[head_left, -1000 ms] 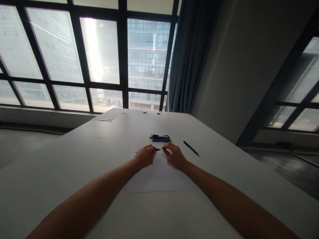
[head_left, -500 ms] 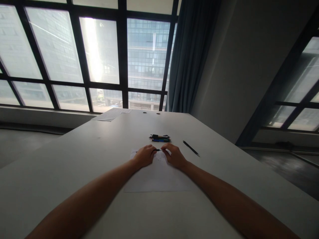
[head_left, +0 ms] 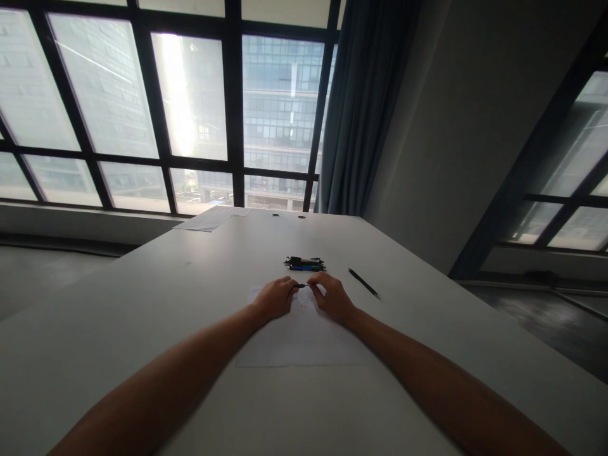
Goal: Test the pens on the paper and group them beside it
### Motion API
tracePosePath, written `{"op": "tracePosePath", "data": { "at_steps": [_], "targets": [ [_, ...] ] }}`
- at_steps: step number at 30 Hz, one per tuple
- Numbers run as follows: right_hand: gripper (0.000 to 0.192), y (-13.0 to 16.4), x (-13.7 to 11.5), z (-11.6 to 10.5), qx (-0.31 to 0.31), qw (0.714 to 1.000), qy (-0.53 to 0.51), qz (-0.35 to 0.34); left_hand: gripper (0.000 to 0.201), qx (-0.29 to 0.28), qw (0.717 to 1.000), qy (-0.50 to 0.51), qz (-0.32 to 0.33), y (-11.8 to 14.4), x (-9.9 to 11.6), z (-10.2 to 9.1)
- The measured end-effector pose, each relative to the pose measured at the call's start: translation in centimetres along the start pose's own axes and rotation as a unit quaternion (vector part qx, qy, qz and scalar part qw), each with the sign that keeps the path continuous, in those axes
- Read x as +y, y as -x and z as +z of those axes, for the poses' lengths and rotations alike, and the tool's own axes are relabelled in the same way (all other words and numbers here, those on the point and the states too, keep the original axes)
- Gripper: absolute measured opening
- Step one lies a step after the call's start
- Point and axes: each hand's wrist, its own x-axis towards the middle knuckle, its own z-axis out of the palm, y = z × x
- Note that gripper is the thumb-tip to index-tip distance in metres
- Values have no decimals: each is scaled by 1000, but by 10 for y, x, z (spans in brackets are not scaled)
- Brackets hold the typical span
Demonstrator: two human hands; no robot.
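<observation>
Almost nothing has shifted since the earlier frames: both hands stay together over the sheet of paper [head_left: 301, 332], fingers barely adjusted. From the head view, the left hand [head_left: 275, 297] and right hand [head_left: 334, 296] each pinch one end of a dark pen [head_left: 303, 285], which spans the small gap between their fingertips just above the paper. Beyond them on the white table [head_left: 142, 304] lies a bundle of pens [head_left: 305, 263]; a single black pen [head_left: 364, 283] rests right of the right hand.
</observation>
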Motion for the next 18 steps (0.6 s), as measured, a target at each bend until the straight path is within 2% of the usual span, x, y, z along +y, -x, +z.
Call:
{"op": "tracePosePath", "data": {
  "at_steps": [12, 18],
  "targets": [
    [10, -2, -2, 1, 44, 999, 1, 19, 28, -7, 1000, -6, -18, 1, 4, -2],
    [8, -1, -2, 2, 12, 1000, -13, 16, 27, -8, 1000, -15, -8, 1, 2, -1]
  ]
}}
